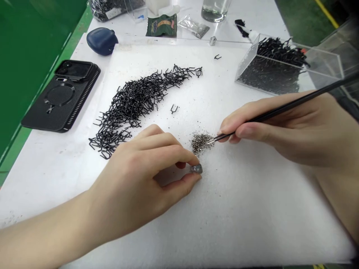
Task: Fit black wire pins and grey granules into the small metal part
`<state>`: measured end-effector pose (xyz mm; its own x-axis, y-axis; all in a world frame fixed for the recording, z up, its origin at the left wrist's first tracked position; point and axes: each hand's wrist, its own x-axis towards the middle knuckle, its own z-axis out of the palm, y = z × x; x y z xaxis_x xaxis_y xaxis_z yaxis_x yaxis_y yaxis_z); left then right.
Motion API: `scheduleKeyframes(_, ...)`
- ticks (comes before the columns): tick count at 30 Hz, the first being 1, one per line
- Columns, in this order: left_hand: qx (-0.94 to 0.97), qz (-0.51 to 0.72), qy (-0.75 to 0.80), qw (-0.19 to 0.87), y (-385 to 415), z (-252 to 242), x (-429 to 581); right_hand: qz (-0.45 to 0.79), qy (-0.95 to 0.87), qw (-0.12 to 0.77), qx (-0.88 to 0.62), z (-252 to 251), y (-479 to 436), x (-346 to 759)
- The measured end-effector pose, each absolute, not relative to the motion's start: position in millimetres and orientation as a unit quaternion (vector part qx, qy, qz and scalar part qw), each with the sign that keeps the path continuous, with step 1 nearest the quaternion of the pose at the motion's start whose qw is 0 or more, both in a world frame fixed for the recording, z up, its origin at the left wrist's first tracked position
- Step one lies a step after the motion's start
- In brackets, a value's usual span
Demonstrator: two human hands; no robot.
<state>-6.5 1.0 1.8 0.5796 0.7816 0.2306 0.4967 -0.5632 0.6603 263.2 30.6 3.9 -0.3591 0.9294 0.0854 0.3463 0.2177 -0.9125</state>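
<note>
Between the thumb and fingertips of my left hand [140, 168] sits a small grey metal block [196, 169], pinched close to the white sheet. My right hand [303, 127] grips slim black tweezers [283, 108] like a pen. Their silver tips reach the right edge of a little heap of tiny shiny brown-grey pieces [200, 142], just beyond the block. Whether the tips hold a piece is too small to tell. A large pile of black forked wire pieces [137, 95] lies beyond my left hand, and one loose black fork [174, 109] rests between pile and heap.
At the back right stands a clear box [246, 71] with more black pieces. On the left lie a black phone [60, 95] and a dark blue rounded object [101, 40]. A green packet [162, 26], a metal nut-like piece [212, 40] and a glass [215, 11] are at the back.
</note>
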Motion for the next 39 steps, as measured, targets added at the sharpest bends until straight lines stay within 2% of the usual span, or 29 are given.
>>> scheduleKeyframes(9, 0.845, 0.26, 0.377, 0.277, 1, 2, -6, 0.501, -0.729, 0.289, -0.367, 2, 19, 251)
scheduleKeyframes(17, 0.843, 0.255, 0.378, 0.285, 0, 2, -7, 0.541, -0.713, 0.285, -0.344, 1, 19, 251)
scheduleKeyframes(39, 0.842, 0.249, 0.381, 0.289, 1, 2, -7, 0.515, -0.726, 0.273, -0.364, 3, 20, 254)
